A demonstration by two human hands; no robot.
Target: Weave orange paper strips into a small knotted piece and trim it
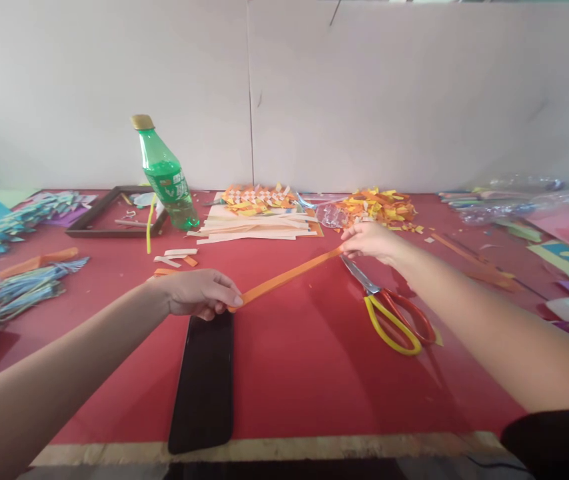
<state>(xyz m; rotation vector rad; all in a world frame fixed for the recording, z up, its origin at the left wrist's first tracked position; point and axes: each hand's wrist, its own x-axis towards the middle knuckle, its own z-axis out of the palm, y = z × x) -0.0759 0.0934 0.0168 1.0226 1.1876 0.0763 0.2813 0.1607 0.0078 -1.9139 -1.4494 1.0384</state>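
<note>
At the red bench's (289, 373) near edge, a black smartphone (202, 387) is lying flat. Beyond it, the hands are spread well apart: the left hand (204, 295) is pinching one end of an orange paper strip (289, 276), the right hand (372, 241) the other, holding it straight above the bench. Scissors (372, 289) are resting just below the right hand. The strip is showing no weaving, so its work seems barely begun. Farther back, pale strips (259, 228) are lying loose, apparently unused, while a checkered paper piece (264, 197) and an orange-yellow heap (379, 205) are suggesting plenty already made.
</note>
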